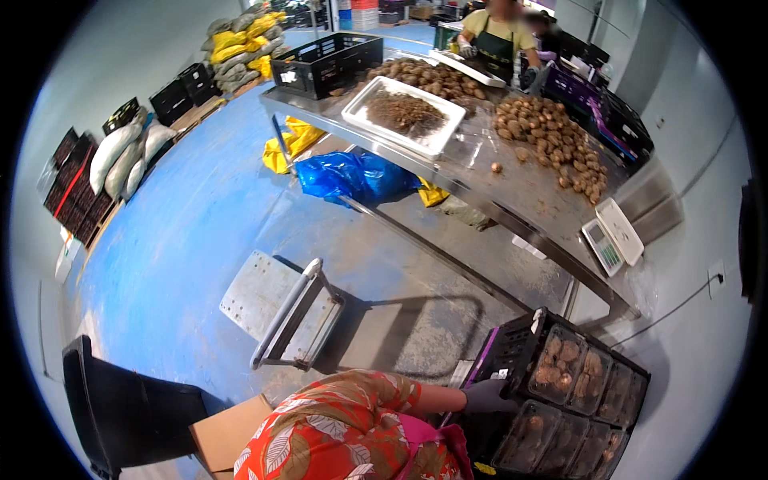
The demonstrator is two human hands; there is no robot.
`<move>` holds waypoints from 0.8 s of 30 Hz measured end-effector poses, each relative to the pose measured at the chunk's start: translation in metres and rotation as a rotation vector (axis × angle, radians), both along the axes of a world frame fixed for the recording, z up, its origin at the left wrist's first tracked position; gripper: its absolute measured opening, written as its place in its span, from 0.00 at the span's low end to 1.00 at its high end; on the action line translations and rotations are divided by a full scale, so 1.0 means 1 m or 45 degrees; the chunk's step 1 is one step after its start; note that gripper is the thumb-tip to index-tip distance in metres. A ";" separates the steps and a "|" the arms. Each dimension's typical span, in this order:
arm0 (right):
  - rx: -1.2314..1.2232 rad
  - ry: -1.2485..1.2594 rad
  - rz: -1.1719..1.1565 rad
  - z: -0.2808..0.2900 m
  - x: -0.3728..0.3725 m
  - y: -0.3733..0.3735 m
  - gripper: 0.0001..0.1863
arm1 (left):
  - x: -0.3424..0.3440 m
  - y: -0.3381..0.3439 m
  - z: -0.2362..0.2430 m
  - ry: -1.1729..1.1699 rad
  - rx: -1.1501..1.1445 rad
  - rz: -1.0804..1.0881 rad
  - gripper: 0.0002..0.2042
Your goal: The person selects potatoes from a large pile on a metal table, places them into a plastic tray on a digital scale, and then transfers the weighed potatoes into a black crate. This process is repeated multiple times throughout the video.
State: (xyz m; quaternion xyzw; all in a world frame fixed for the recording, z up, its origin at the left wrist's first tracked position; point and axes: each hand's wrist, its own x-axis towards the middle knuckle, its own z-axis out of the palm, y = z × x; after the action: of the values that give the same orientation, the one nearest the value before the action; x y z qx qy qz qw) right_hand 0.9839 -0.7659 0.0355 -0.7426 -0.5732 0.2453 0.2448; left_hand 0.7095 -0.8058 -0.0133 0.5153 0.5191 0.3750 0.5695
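Observation:
In a grey glove, my left hand (pixel 486 396) reaches to the near side of a black crate (pixel 524 372) at the lower right. Its fingers close over the crate's edge and are partly hidden. Lying in the crate are several clear plastic tubs (pixel 558 368) with brown, round produce in them, which looks like small bulbs or tubers. Purple trim shows along a crate edge beside my hand. My orange leaf-print sleeve (pixel 344 408) and a pink apron strap (pixel 424 432) fill the lower middle. My right hand is out of sight.
A steel table (pixel 480 172) holds heaped brown produce (pixel 552 140), a white tray (pixel 404 116) of debris, a black crate (pixel 328 64) and a scale (pixel 612 240). Across it stands a person (pixel 498 44). A metal-framed stool (pixel 284 308) and black bin (pixel 132 408) stand on the floor.

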 end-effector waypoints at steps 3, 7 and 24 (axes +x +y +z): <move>-0.021 -0.094 0.075 0.004 0.014 0.024 0.20 | 0.004 -0.002 0.015 -0.039 -0.042 0.043 0.29; -0.034 -0.197 0.156 0.002 0.049 0.058 0.19 | 0.016 -0.005 0.029 0.004 -0.059 0.167 0.28; 0.206 -1.212 0.591 0.008 0.414 0.245 0.20 | 0.067 0.004 0.043 0.109 -0.257 0.532 0.25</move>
State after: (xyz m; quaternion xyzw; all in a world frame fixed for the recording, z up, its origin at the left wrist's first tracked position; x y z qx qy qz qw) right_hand 1.3976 -0.5206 0.0434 -0.6040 -0.7871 -0.1160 -0.0465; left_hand 0.7769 -0.8020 0.0295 0.3525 0.6732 0.4087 0.5055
